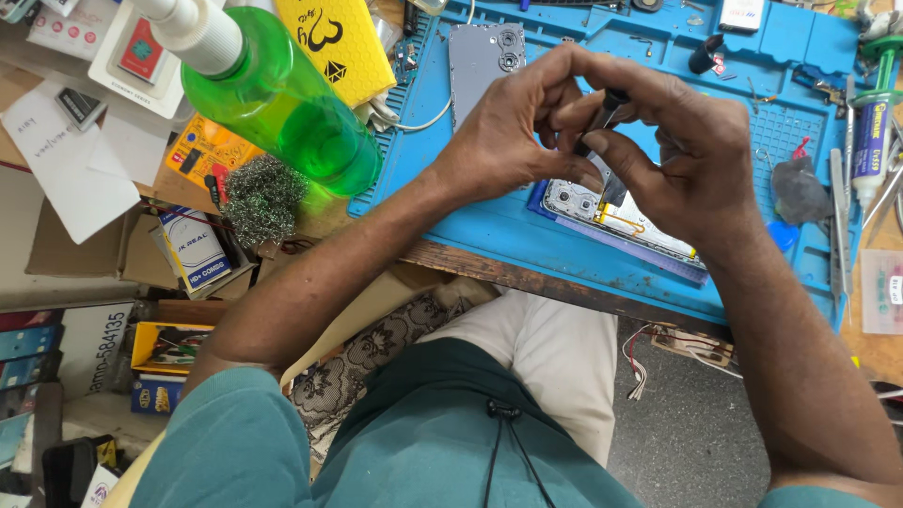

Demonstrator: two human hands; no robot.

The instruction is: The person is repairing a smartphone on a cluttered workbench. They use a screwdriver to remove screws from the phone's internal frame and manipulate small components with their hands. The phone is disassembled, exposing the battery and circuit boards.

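Observation:
An opened smartphone (628, 222), its insides exposed, lies on the blue work mat (489, 226) under both hands. My right hand (691, 155) grips a slim black tool (602, 118) upright over the phone's camera end. My left hand (513, 127) arches beside it, fingertips pinching the top of the same tool. The tool's tip is hidden behind my fingers. A grey phone back cover (482, 58) lies on the mat just beyond my left hand.
A green liquid bottle with a white pump (273, 89) lies at the left, with a steel-wool wad (263, 198) below it. Tweezers (837, 216) and a syringe tube (870, 132) sit at the right. Boxes and papers (66, 160) crowd the left side.

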